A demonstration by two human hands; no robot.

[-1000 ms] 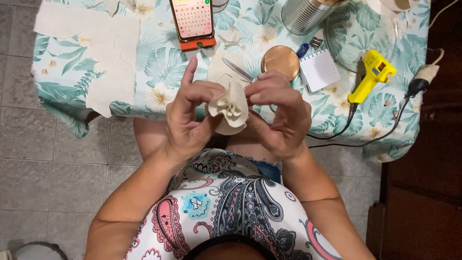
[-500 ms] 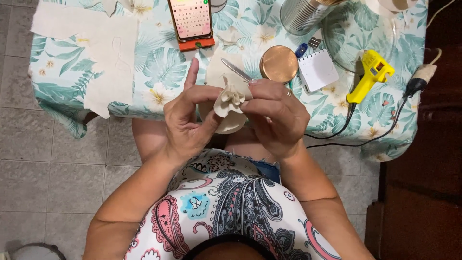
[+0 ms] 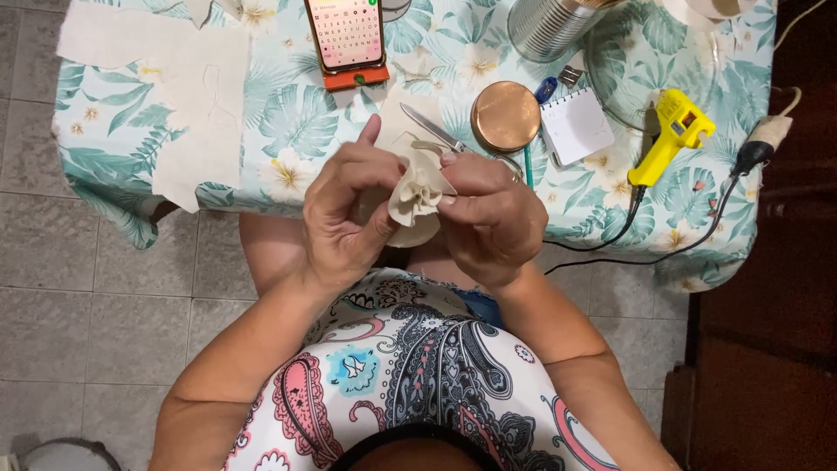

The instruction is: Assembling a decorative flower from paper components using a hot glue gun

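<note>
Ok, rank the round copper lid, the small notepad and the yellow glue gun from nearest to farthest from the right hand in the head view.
From the right hand:
1. Round copper lid, on the table just beyond the hand.
2. Small notepad, right of the lid.
3. Yellow glue gun, farther right, near the table's edge.

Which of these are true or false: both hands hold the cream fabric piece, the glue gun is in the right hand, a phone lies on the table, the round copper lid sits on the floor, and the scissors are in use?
1. Both the left hand and the right hand hold the gathered cream fabric piece. True.
2. The yellow glue gun is in the right hand. False: it lies on the floral tablecloth, off to the right.
3. A phone lies on the table. True.
4. The round copper lid sits on the floor. False: it rests on the table.
5. The scissors are in use. False: they lie on the table behind the hands.
</note>
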